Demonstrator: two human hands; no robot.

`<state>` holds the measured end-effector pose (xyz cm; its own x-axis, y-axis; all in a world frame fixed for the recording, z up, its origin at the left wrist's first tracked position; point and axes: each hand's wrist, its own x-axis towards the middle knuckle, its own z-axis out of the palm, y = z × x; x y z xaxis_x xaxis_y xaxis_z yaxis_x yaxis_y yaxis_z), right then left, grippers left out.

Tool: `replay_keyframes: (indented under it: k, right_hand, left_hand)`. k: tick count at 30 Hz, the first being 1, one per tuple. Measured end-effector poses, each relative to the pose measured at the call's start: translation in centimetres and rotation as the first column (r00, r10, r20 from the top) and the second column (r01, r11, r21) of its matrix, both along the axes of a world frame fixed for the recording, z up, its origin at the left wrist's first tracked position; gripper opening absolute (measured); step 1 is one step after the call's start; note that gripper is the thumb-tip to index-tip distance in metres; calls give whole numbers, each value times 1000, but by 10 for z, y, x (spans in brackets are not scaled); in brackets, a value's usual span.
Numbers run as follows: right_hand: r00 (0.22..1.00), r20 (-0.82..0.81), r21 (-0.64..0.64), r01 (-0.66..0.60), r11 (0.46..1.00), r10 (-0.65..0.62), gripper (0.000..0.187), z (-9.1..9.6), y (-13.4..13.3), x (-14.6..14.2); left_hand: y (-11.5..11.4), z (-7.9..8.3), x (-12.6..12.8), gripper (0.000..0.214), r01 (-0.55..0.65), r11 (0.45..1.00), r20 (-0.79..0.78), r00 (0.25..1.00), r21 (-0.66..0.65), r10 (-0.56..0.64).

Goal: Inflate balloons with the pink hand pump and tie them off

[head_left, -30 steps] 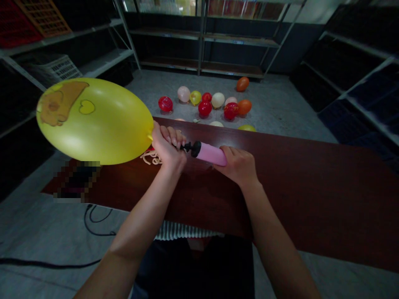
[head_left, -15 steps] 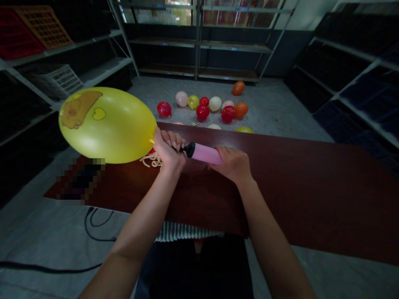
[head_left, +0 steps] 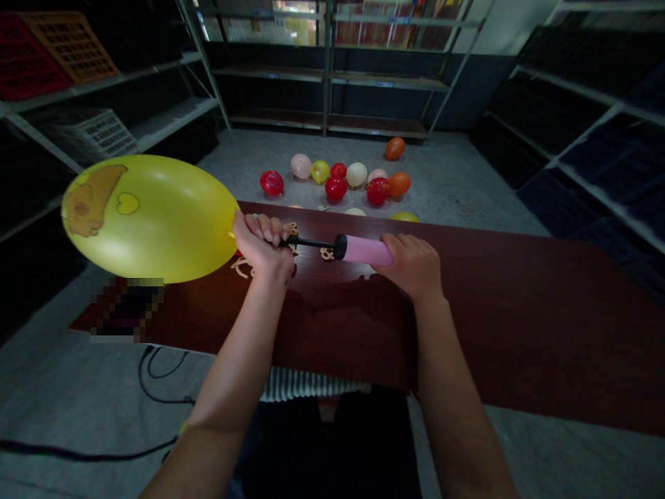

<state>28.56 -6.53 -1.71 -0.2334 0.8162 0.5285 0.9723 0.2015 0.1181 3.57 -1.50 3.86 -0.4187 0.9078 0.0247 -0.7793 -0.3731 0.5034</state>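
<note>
A large inflated yellow balloon (head_left: 166, 222) with a brown printed figure and a heart points out to the left. My left hand (head_left: 264, 242) is closed around its neck and the black nozzle end of a hand pump. Pink and tube-shaped, the balloon pump (head_left: 366, 250) has its black rod drawn out between my two hands. My right hand (head_left: 413, 263) wraps round the far end of the pink barrel. Below and behind my left hand, pale uninflated balloons (head_left: 242, 267) lie on the table, partly hidden by it.
Beneath my hands is a dark red-brown table (head_left: 519, 312). Several blown-up balloons, among them a red balloon (head_left: 336, 188) and an orange balloon (head_left: 399, 184), rest on the floor past its far edge. Metal shelving (head_left: 325, 104) surrounds the room. A black cable (head_left: 77, 452) crosses the floor at left.
My hands have moved apart, drawing the pump's rod out of the barrel. The left hand and yellow balloon shifted left; the right hand with the barrel shifted right.
</note>
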Motion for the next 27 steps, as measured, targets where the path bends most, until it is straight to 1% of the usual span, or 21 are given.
replay_keyframes:
  k: [3, 6, 9, 11, 14, 16, 19, 23, 27]
  right_hand:
    - [1000, 16, -2, 26, 1000, -26, 34, -1, 0, 5]
    - [1000, 9, -25, 19, 1000, -19, 33, -1, -2, 4]
    - [1000, -7, -54, -2, 999, 1, 31, 0, -4, 0]
    - [1000, -16, -75, -14, 997, 13, 30, 1, -4, -5]
    - [999, -36, -99, -39, 994, 36, 30, 0, -5, -19]
    - [997, -60, -107, -63, 992, 57, 32, -1, -4, -29]
    - [990, -101, -111, -105, 988, 94, 36, -6, -2, -43]
    - [987, -120, -119, -122, 985, 108, 37, -9, 0, -47]
    - [986, -141, -99, -106, 989, 91, 39, -10, 1, -46]
  left_hand:
    - [0, 4, -7, 56, -32, 999, 0, 999, -38, 33]
    - [0, 5, -9, 55, -44, 996, -5, 999, -75, 44]
    - [1, 3, -6, 54, -48, 997, -11, 999, -64, 47]
    - [1, 1, -2, 55, -33, 998, -14, 999, -45, 32]
    - [-2, 0, 7, 58, 13, 998, -30, 999, -55, -14]
    - [-4, -1, 14, 61, 36, 998, -41, 998, -60, -39]
    - [-6, -4, 24, 63, 75, 997, -42, 996, -29, -76]
    - [-5, -8, 29, 63, 112, 994, -30, 993, -18, -112]
    - [-2, -11, 24, 63, 101, 994, -11, 995, -27, -102]
